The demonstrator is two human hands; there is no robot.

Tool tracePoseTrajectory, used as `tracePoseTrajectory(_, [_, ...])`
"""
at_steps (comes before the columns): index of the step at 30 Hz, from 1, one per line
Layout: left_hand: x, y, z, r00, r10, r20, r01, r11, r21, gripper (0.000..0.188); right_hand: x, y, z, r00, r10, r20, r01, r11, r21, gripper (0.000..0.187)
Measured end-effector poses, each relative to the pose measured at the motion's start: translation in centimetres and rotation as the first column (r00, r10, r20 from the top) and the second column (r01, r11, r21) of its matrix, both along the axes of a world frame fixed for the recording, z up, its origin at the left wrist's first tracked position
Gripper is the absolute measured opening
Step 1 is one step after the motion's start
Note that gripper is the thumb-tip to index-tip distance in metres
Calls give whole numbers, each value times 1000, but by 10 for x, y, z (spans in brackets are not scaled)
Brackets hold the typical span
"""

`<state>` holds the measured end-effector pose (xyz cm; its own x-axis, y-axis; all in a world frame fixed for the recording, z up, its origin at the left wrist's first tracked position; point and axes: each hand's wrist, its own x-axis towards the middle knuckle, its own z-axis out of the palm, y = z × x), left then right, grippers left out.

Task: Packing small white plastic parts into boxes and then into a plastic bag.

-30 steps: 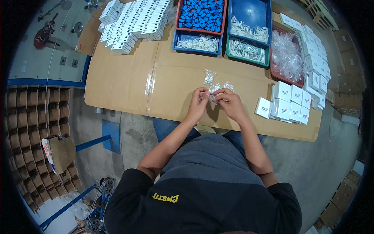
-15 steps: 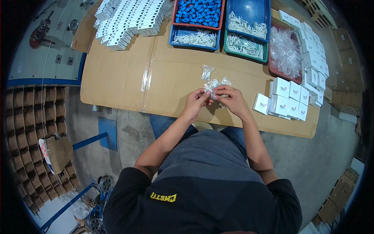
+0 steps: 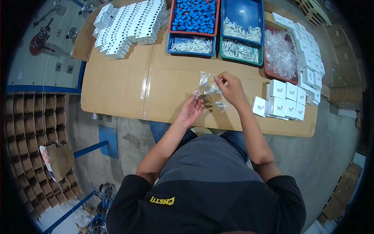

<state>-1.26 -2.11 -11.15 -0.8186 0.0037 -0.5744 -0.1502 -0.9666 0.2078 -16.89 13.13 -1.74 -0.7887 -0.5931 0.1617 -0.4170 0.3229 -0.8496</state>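
Observation:
My left hand (image 3: 190, 110) is turned partly palm up over the cardboard sheet, its thumb and forefinger pinching a small clear plastic bag (image 3: 196, 92). To its right my right hand (image 3: 230, 86) is raised, fingers curled together; whatever may be between the tips is hidden. Small clear bags with whitish pieces inside lie around the hands: one bag (image 3: 204, 78) at the far side, another bag (image 3: 212, 90) between the hands, and a third bag (image 3: 221, 105) nearer me, by my right wrist.
Beyond the hands stand a red tray (image 3: 170, 28) of blue pieces and several trays of white plugs, including a blue tray (image 3: 242, 15). A red bin (image 3: 269, 70) holds clear bags. White boxes (image 3: 278, 106) stack at right; more white boxes (image 3: 134, 23) fill the far left.
My hands have moved apart from their shared grip on the bags. The right has lifted away to the far side; the left has opened its lower fingers. The bags now lie more in view.

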Motion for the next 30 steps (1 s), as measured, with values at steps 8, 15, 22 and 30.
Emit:
tracePoseTrajectory(8, [1, -2, 23, 999, -38, -22, 36, 998, -51, 27, -57, -51, -1, 923, -43, 384, 117, 978, -173, 32])
tracePoseTrajectory(15, [-20, 11, 36, 997, -54, -63, 42, 982, -182, 33, 42, 5, -31, 731, 88, 677, 78, 975, -210, 21])
tracePoseTrajectory(22, [-46, 40, 8, 983, -161, -91, 160, 987, -23, 27, 59, 18, -54, 509, 95, 856, 491, 785, -378, 17])
tracePoseTrajectory(30, [-62, 41, 27, 969, -184, -163, 163, 977, -134, 35, 23, 22, -56, 480, 152, 864, 535, 729, -426, 16])
